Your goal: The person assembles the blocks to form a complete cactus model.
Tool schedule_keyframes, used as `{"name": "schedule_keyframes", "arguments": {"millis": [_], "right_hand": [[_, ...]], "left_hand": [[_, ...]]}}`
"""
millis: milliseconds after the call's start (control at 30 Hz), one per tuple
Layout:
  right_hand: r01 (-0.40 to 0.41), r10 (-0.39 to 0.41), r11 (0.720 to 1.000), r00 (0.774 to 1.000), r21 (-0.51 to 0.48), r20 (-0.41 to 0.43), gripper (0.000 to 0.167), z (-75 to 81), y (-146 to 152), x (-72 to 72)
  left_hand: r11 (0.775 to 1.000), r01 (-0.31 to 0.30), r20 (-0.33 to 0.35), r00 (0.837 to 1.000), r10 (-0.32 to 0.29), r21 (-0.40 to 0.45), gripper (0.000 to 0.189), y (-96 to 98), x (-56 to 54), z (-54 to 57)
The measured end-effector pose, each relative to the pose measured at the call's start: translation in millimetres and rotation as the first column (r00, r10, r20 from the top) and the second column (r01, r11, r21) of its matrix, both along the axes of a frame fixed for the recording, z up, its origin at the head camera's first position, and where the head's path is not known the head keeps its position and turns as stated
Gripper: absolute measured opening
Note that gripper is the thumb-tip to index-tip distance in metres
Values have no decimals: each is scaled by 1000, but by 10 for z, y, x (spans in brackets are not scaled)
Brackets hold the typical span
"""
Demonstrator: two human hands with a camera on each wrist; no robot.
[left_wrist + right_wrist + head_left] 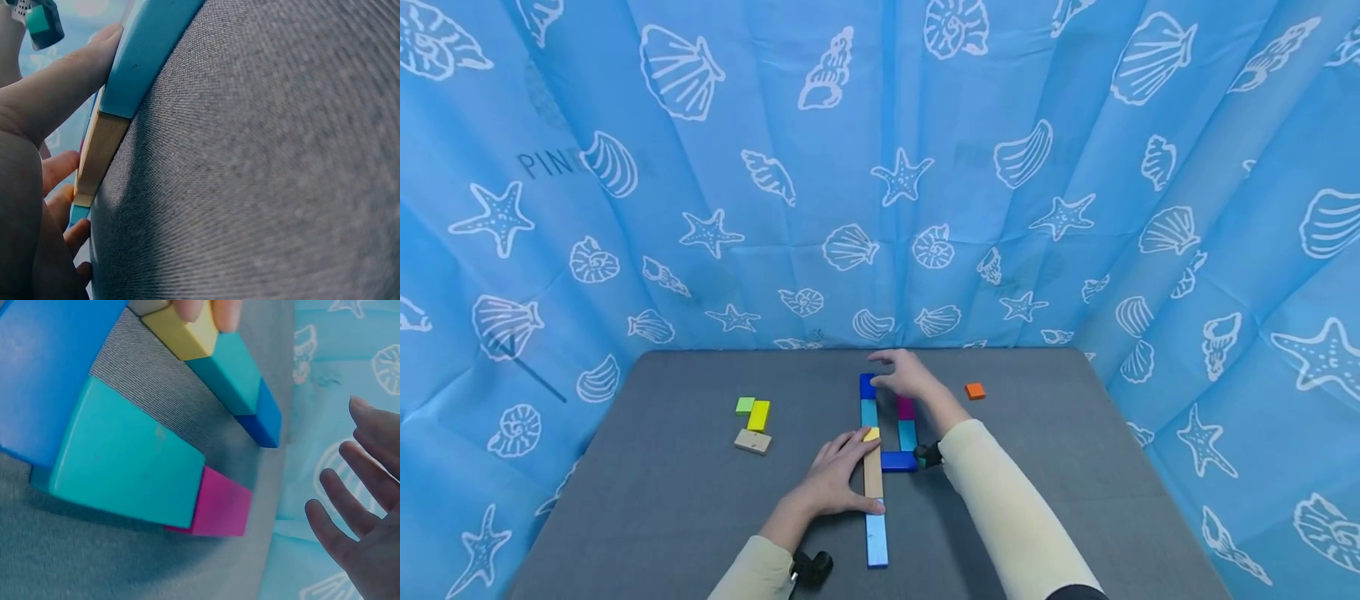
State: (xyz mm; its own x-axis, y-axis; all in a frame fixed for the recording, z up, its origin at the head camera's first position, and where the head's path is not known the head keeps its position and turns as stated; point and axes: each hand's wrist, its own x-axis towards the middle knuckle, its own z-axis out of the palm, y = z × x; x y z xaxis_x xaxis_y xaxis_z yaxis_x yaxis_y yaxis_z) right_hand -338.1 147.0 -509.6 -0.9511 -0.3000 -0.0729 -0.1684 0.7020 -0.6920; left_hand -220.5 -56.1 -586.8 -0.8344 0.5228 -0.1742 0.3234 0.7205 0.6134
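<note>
A column of wooden blocks runs away from me: light blue (876, 542), bare wood (873, 477), yellow (181, 334), teal (228, 372) and dark blue (265, 419). My left hand (831, 485) rests along it, thumb on the light blue block near its joint with the bare wood one, fingertips on the yellow one. From the column's right side a blue block (898, 462) leads to another teal block (134, 456) and a magenta block (222, 503). My right hand (912, 377), fingers spread and holding nothing, hovers near the far dark blue block.
On the left of the grey table (662, 517) lie a green block (745, 406), a yellow block (759, 416) and a bare wood block (752, 442). An orange block (975, 391) lies at the far right. A blue shell-patterned curtain (880, 275) stands behind the table.
</note>
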Motion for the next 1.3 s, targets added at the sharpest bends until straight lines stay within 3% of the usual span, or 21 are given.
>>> {"name": "schedule_keyframes", "arguments": {"millis": [200, 800, 1300], "right_hand": [[41, -41, 999, 998, -13, -40, 43, 79, 69, 104], [88, -87, 996, 987, -1, -137, 47, 112, 375, 408], [159, -165, 986, 972, -53, -164, 47, 26, 788, 537]], "left_hand": [[1000, -2, -6, 1000, 2, 6, 105, 2, -11, -15], [1000, 2, -30, 1000, -2, -1, 106, 2, 0, 6], [1000, 4, -15, 1000, -4, 7, 106, -1, 20, 15]]}}
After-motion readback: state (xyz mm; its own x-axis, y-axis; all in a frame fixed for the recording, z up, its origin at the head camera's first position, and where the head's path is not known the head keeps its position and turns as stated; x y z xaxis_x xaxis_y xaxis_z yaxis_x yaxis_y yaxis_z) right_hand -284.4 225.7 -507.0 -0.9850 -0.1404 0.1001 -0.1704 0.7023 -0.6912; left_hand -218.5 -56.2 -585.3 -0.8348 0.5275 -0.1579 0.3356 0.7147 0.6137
